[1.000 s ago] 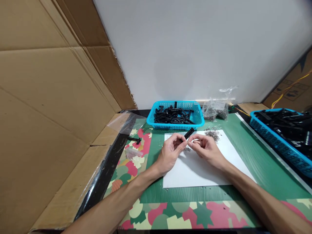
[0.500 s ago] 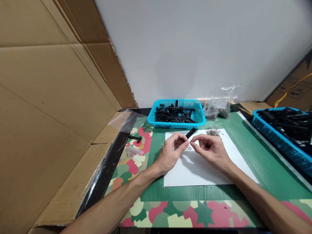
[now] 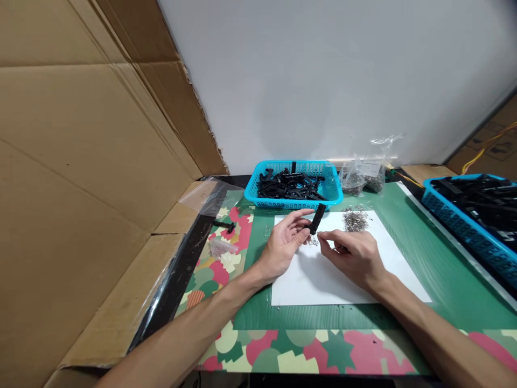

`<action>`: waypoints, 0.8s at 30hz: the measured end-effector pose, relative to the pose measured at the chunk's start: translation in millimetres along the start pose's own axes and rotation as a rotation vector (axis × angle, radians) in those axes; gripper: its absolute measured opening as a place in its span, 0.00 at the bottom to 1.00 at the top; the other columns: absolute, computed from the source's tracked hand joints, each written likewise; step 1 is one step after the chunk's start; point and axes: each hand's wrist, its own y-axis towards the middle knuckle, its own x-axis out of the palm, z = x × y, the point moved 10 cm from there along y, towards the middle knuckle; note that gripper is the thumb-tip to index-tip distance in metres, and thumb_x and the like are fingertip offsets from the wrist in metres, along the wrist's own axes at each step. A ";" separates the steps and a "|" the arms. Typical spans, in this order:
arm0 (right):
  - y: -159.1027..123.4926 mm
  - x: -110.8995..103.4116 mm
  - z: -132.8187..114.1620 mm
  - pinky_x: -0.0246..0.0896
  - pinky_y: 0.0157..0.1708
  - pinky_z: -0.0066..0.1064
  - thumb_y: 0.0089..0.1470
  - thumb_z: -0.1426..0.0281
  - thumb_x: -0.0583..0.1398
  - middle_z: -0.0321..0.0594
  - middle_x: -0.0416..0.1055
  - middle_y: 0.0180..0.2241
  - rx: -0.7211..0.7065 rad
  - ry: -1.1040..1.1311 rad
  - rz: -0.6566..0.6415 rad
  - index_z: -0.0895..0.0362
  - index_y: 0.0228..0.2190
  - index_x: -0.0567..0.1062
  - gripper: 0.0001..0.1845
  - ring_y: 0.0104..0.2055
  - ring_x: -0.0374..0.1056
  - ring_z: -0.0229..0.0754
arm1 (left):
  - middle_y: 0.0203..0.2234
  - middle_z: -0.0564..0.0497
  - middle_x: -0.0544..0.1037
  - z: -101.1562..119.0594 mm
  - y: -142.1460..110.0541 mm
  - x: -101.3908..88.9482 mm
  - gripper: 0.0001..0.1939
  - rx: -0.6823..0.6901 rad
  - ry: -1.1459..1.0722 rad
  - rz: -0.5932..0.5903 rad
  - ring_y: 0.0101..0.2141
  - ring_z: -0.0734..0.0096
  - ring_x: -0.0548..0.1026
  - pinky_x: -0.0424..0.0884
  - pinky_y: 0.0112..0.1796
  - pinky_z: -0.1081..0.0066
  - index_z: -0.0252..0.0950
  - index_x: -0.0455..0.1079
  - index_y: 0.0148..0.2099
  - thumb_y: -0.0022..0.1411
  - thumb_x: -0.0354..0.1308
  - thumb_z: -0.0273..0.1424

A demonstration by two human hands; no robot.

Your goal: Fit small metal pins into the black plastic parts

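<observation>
My left hand grips a black plastic part between thumb and fingers, its long end tilted up and to the right. Just right of it, my right hand has thumb and forefinger pinched close to the part's lower end. Whatever is in that pinch is too small to name. Under both hands lies a white paper sheet. A small cluster of tiny metal pieces shows between the hands, and a larger pile of tiny metal pieces lies behind my right hand.
At the back stands a blue basket of black parts, with clear bags of small pieces beside it. A second filled blue basket is at the right. One loose black part and a small plastic bag lie left, near a cardboard wall.
My left hand has turned the black part more upright, and its fingers have opened out somewhat. My right hand has moved slightly right and down, and its fingers have drawn together.
</observation>
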 end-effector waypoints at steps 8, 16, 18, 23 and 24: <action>-1.6 3.9 3.2 0.50 0.19 0.25 0.60 0.79 0.62 0.26 0.66 0.16 -0.002 0.006 -0.042 0.58 0.30 0.79 0.09 0.15 0.57 0.29 | 0.49 0.41 0.80 2.3 -1.1 1.8 0.23 0.002 0.083 -0.019 0.39 0.69 0.77 0.74 0.40 0.70 0.35 0.77 0.61 0.68 0.67 0.40; 0.8 2.1 3.6 0.50 0.19 0.24 0.60 0.79 0.61 0.25 0.65 0.16 0.002 0.002 -0.042 0.57 0.30 0.79 0.08 0.15 0.57 0.28 | 0.50 0.41 0.81 6.7 -2.1 3.5 0.22 0.036 0.108 -0.026 0.46 0.63 0.78 0.76 0.47 0.66 0.36 0.77 0.61 0.69 0.66 0.39; 0.0 2.6 3.9 0.51 0.19 0.24 0.59 0.79 0.61 0.25 0.65 0.15 0.000 0.000 -0.049 0.57 0.30 0.79 0.09 0.15 0.57 0.28 | 0.50 0.41 0.81 8.0 -2.5 4.3 0.21 0.050 0.126 -0.034 0.48 0.62 0.78 0.76 0.48 0.65 0.36 0.77 0.61 0.69 0.66 0.39; -0.6 3.3 4.6 0.52 0.19 0.23 0.60 0.79 0.61 0.26 0.67 0.16 0.001 0.007 -0.052 0.57 0.30 0.79 0.09 0.15 0.58 0.29 | 0.51 0.42 0.81 9.7 -3.3 5.8 0.20 0.072 0.142 -0.048 0.50 0.62 0.78 0.74 0.51 0.65 0.38 0.77 0.61 0.71 0.64 0.37; -0.3 3.4 4.4 0.52 0.19 0.23 0.60 0.78 0.61 0.26 0.67 0.16 0.001 0.010 -0.055 0.57 0.31 0.79 0.09 0.15 0.58 0.28 | 0.52 0.42 0.81 9.8 -3.4 6.3 0.20 0.073 0.143 -0.052 0.50 0.62 0.78 0.74 0.51 0.65 0.38 0.77 0.61 0.71 0.64 0.37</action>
